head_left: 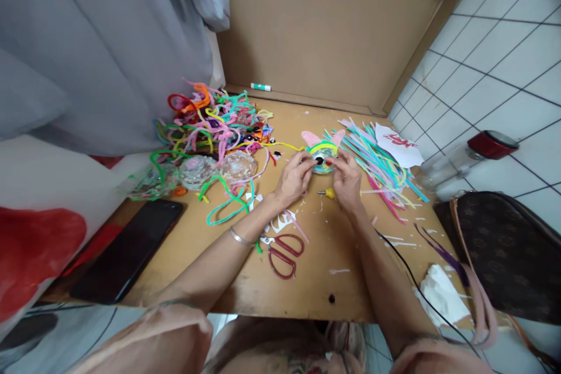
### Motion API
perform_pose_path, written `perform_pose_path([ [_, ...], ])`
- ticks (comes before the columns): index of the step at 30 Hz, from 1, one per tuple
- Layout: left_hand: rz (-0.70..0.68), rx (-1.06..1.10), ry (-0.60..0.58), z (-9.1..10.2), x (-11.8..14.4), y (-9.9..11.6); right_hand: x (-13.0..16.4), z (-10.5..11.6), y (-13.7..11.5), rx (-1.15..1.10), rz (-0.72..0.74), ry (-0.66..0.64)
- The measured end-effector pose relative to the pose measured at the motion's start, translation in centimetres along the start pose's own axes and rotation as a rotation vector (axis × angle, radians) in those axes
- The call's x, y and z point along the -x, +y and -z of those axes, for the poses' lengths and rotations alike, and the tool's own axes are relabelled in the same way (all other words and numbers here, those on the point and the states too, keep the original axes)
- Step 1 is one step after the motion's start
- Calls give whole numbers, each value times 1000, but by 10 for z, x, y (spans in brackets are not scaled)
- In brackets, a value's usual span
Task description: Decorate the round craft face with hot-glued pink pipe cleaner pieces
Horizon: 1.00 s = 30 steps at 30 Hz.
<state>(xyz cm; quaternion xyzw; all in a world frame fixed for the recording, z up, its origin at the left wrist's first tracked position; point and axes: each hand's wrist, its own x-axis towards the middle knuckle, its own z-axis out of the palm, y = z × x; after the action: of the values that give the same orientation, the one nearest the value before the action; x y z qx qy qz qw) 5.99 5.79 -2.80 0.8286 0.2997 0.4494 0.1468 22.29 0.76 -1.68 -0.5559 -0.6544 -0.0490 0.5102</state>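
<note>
A small craft animal face [324, 169] with pink ears and a yellow and green pipe-cleaner band lies between my hands. My left hand [293, 180] pinches at its left side, fingertips against a black and white eye [319, 160]. My right hand [347, 180] grips the right side, and a bit of red shows by its fingertips. Just below the face, the yellow tip of a glue gun [329, 193] pokes out beside my right hand; its body is hidden. Red-handled scissors [286, 250] rest near my left forearm, by white paper scraps [280, 221].
Tangled pipe-cleaner pieces [219, 123] and clear round plastic pieces [197, 170] crowd the left. Loose pipe cleaners [372, 155] lie right, near a bottle [456, 158] and brown bag [504, 245]. A black phone [127, 251] sits front left. A black cable [412, 277] crosses the right edge.
</note>
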Motion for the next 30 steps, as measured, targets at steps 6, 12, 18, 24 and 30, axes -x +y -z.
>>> perform_pose_path([
  [6,-15,36,10,-5,0,-2,1,-3,2,-3,36,-7],
  [12,-22,61,19,-5,-1,0,4,-7,1,32,25,-57],
  [18,-3,73,21,-7,-2,0,4,-7,2,21,8,-93],
  [24,-15,59,15,-7,-2,-1,4,-8,3,72,28,-95],
  [30,103,118,84,-3,-5,-2,4,-7,1,73,28,-90],
])
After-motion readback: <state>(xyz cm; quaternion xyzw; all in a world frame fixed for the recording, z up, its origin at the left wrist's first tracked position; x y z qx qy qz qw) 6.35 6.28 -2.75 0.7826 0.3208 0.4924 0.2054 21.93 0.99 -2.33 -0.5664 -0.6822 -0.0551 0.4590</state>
